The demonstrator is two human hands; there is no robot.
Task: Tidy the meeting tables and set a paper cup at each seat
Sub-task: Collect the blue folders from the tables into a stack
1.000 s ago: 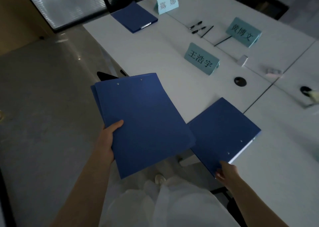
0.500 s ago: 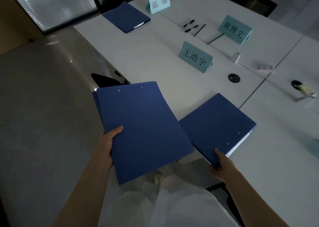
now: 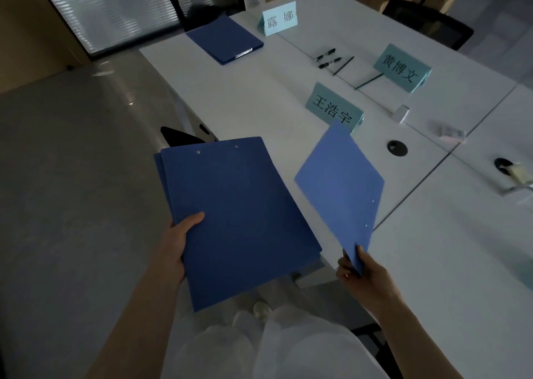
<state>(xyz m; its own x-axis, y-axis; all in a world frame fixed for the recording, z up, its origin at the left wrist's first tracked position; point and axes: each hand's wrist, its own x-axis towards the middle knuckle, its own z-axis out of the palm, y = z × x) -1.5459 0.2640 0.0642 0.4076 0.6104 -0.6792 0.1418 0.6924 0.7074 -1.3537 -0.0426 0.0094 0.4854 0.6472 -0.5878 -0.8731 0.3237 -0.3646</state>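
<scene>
We are holding a stack of blue folders (image 3: 239, 220) in our left hand (image 3: 176, 243), the thumb lying flat across the top cover near its left edge while the other fingers are hidden underneath, so we cannot tell how they are curling. Our right hand (image 3: 364, 277) is pinching the near corner of a single blue folder (image 3: 340, 182), thumb on its upper face and fingers behind it, and the folder is tilting up off the white table (image 3: 259, 96), its far corner overlapping the nearest name card (image 3: 331, 109). Half a second ago this folder was lying flat on the table edge with our right hand just taking hold of its corner; now it is lifted clear and catching more light. The stack in our left hand is sitting much as it was. Further along the table another blue folder (image 3: 225, 42) is lying flat beside a second name card (image 3: 279, 18), some black pens (image 3: 331, 58) are resting near a third name card (image 3: 402, 67), and no paper cups are showing anywhere in view.
</scene>
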